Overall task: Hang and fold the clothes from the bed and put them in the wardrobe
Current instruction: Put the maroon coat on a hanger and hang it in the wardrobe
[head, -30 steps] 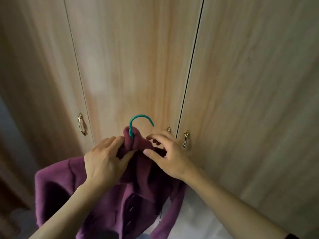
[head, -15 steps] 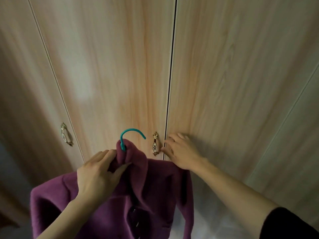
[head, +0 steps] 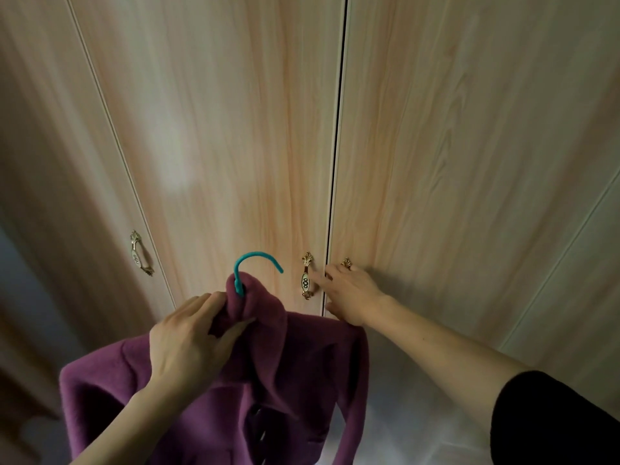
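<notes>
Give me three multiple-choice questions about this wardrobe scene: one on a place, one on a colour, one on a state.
1. Right hand is at: A the right door's handle; B a drawer; C a light switch.
2. Hanger hook colour: A red; B teal; C white.
3. Purple coat is: A folded; B lying on a bed; C on the hanger, gripped by the left hand.
Answers: A, it covers most of that handle; B, the hook is plainly teal; C, the hook rises from its gripped collar.
</notes>
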`<state>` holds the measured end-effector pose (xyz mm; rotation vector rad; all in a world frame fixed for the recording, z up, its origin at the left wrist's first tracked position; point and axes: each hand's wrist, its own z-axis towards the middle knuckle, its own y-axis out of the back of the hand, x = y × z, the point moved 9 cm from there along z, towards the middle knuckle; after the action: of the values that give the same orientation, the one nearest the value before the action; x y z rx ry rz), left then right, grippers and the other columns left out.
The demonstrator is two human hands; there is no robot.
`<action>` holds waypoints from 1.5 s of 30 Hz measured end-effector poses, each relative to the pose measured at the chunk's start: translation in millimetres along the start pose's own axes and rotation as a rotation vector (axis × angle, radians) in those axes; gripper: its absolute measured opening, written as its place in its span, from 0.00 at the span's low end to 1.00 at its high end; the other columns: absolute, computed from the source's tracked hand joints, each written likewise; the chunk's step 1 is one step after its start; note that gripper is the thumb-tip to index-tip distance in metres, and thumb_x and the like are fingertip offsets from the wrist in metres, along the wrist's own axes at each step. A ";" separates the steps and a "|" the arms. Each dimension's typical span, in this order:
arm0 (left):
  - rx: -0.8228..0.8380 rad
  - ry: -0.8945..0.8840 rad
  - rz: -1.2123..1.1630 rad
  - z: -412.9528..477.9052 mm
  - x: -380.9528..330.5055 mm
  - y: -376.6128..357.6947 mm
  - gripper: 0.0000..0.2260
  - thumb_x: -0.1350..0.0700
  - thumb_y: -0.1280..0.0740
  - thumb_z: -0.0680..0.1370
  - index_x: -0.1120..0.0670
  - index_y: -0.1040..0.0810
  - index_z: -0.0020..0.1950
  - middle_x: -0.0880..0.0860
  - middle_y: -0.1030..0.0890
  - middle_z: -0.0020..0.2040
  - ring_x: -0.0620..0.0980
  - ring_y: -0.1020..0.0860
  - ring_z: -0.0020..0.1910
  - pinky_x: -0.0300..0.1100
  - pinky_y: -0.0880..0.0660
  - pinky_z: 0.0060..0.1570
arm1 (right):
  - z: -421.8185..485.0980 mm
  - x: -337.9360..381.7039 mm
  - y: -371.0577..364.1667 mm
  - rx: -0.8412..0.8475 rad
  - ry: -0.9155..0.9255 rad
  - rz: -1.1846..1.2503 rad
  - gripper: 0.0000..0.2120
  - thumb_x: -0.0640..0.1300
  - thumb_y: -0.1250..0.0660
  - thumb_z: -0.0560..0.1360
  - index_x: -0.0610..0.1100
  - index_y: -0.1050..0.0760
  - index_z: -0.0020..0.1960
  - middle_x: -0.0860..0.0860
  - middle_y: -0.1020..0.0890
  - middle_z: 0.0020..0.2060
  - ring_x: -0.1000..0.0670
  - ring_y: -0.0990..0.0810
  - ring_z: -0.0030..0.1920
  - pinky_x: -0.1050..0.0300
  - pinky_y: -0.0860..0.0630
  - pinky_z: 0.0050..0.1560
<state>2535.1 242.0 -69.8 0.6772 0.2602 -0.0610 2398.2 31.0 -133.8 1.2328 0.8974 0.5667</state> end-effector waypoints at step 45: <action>0.108 -0.358 -0.343 -91.8 -87.5 75.8 0.20 0.33 0.39 0.72 0.51 0.26 0.41 0.47 0.25 0.33 0.53 0.25 0.31 0.42 0.33 0.27 | -273.8 112.6 72.6 -0.057 -0.473 -0.374 0.11 0.43 0.33 0.69 0.42 0.18 0.49 0.47 0.22 0.48 0.43 0.28 0.51 0.50 0.31 0.43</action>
<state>2441.1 356.0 -69.6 0.7097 0.0256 -0.5227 2239.9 290.8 -114.5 1.0493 0.6767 -0.0046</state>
